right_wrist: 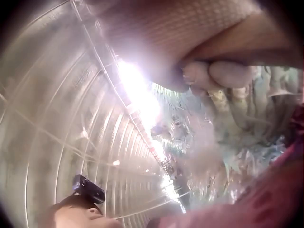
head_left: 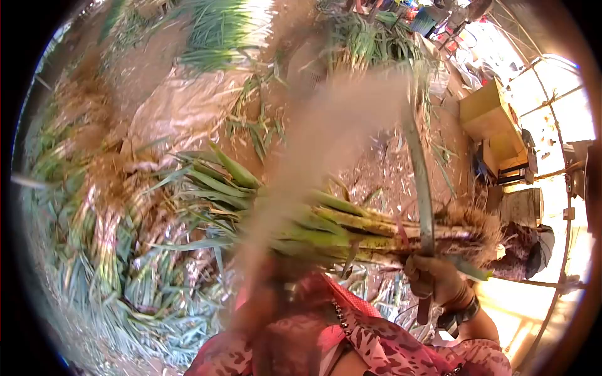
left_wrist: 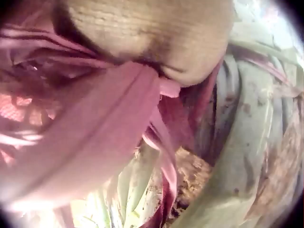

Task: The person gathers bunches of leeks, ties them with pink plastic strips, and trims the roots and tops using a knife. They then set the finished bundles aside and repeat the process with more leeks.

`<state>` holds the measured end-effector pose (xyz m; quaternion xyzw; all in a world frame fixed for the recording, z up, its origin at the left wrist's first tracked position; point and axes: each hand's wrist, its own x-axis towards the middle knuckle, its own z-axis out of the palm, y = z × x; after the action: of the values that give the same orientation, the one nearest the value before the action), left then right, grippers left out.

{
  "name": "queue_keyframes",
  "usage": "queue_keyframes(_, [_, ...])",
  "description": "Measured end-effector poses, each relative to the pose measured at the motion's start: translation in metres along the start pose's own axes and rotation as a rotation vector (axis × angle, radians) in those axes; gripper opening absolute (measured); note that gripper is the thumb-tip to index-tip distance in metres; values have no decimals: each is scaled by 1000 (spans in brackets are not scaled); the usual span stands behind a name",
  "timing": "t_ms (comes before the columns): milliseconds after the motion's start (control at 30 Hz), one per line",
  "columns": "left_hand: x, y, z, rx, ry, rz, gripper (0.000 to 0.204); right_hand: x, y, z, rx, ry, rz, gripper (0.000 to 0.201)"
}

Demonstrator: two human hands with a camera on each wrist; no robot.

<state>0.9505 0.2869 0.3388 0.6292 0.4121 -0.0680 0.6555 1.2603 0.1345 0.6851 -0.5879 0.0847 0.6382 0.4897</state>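
A thick bundle of long green onions [head_left: 313,232] lies across in front of my chest in the head view, its leaves to the left and its hairy roots to the right. Curled fingers of my right hand [head_left: 436,282] grip a long, slightly curved grey-green strip [head_left: 423,188] that crosses the bundle near the roots; I cannot tell what it is made of. A narrow pink band [head_left: 401,230] goes round the stalks beside it. My left hand [left_wrist: 156,38] is close to pink cloth strips [left_wrist: 99,133] and onion leaves [left_wrist: 244,128]; its fingers are hidden. A blurred pale shape [head_left: 338,138] covers mid-view.
More onions [head_left: 106,244] are heaped on the ground at left, with a neat green pile [head_left: 219,31] at the top. A pale sheet [head_left: 182,113] lies on the soil. At right stand a yellow box [head_left: 492,122] and wall poles.
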Motion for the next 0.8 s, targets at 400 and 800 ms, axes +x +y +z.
queue_keyframes(400, [268,351,-118,5,-94,303,27,125,-208,0,135,111,-218,20])
queue_keyframes(800, [599,721,-124,46,-42,619,27,283,-500,-122,341,161,-679,30])
